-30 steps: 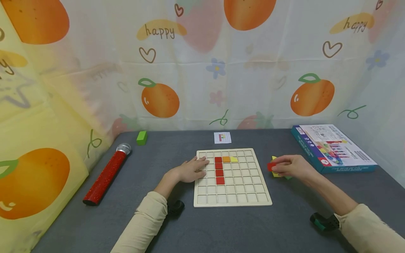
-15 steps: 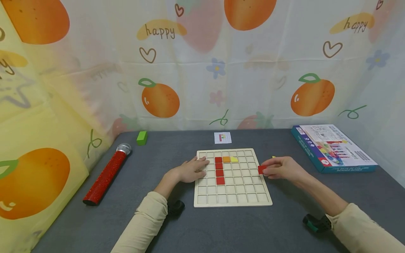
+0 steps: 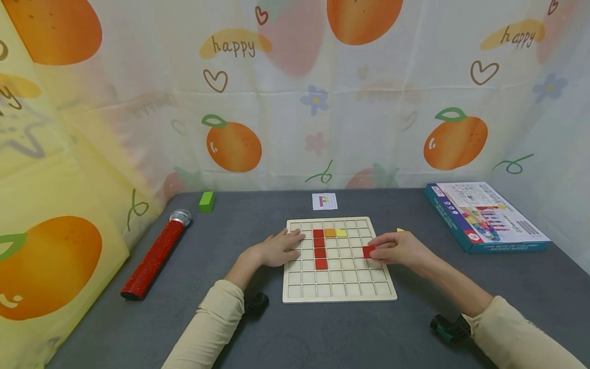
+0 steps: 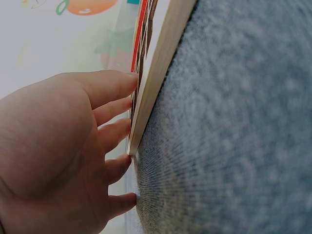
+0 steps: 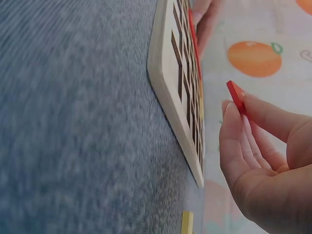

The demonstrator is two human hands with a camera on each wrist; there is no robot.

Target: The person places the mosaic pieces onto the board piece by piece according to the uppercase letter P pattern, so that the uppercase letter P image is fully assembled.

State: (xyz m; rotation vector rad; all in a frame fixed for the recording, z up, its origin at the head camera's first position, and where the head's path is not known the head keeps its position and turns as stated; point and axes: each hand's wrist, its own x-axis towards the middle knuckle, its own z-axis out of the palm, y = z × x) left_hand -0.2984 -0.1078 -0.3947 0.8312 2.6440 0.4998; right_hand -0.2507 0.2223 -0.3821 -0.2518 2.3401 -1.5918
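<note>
Fruit-print curtain (image 3: pixel 373 66) behind, grey table (image 3: pixel 350 338) in front. Wooden grid board (image 3: pixel 338 291) sits mid-table, right of centre. Red tile (image 3: pixel 368 251) is off the board surface, over the board's right edge; right hand (image 3: pixel 400 251) pinches it between thumb and fingers, tile tilted in the right wrist view. Left hand (image 3: pixel 275 249) has fingers extended, touching the board's left edge, no grip.

On board, toward its back edge: column of red tiles (image 3: pixel 320 252), then orange tile (image 3: pixel 330 233) and yellow tile (image 3: pixel 341 232) running right from its top. Small card (image 3: pixel 324 201) at the table's back edge, printed grid, detail too small to read.

Step in hand looks like carrying the tile in over the grid. To do it well: hold it by the rim so fingers clear the cell walls, level it before lowering, line corners up with the cell, press lightly. Pass above the placed tiles; a brush could unseat one. Left hand's light brace should suffice against sliding.
</note>
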